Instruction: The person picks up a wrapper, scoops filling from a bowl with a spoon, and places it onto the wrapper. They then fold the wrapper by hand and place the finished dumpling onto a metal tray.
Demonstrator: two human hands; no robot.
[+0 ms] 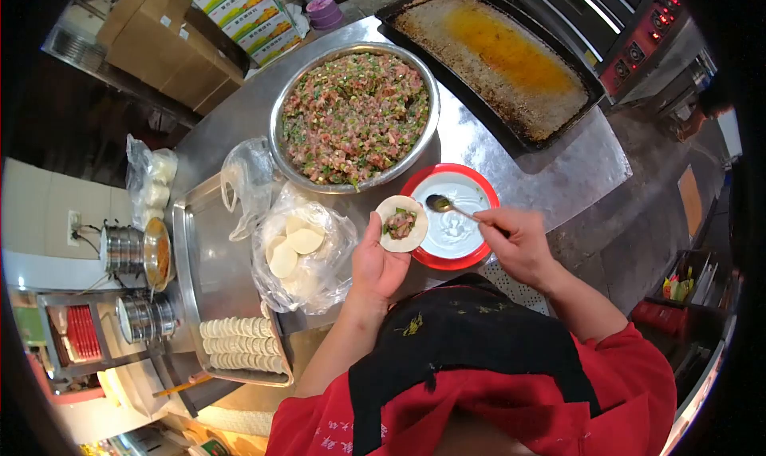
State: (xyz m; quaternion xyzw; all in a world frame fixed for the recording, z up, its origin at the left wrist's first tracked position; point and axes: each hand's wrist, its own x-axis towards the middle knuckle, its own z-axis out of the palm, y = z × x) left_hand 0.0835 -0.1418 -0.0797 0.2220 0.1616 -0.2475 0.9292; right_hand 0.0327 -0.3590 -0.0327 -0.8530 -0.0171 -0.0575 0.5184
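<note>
On my left hand [381, 266] lies a round dumpling wrapper [416, 238], held at its edge by the thumb. A lump of meat filling [399, 224] with green bits sits in the middle of the wrapper. My right hand [517, 244] grips a metal spoon [440, 204] by its handle. The spoon's bowl is over a red-rimmed white bowl [493, 193] holding a whitish liquid. Behind both hands stands a large steel basin [275, 129] heaped with meat and chopped greens. Loose wrappers [303, 240] rest in a plastic bag [339, 256] left of my left hand.
Rows of folded dumplings [239, 344] fill the near end of a metal tray [209, 272] at the left. A dark baking pan [511, 133] with yellow oil takes up the back right of the steel table [590, 165]. Cardboard boxes [171, 45] stand beyond.
</note>
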